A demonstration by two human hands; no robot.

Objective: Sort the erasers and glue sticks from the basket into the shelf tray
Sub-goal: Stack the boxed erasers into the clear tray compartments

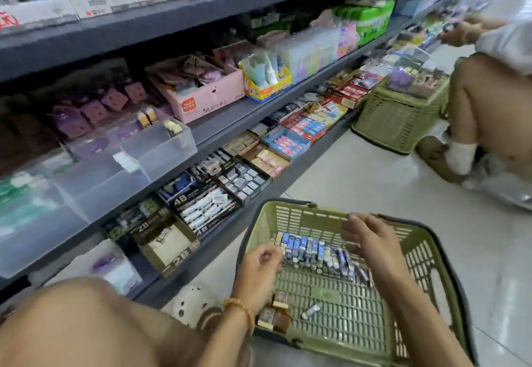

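A green plastic basket [426,294] sits on the floor in front of me. Inside lies a row of blue-and-white erasers [313,250], some brown packets [276,313] at the near left corner and one small loose stick [311,311]. My left hand [259,268] hovers over the basket's left side with fingers loosely curled; nothing shows in it. Above the erasers my right hand [371,240] is held with fingers bent; I cannot make out anything in it. Beside the basket, the lowest shelf holds eraser trays marked 2B [164,240] and 4B [207,208].
Grey shelves [230,125] run along the left, packed with stationery boxes and clear bins [115,165]. A second person [489,113] crouches at the right beside another green basket [400,119]. Pale tiled floor [374,176] lies between us.
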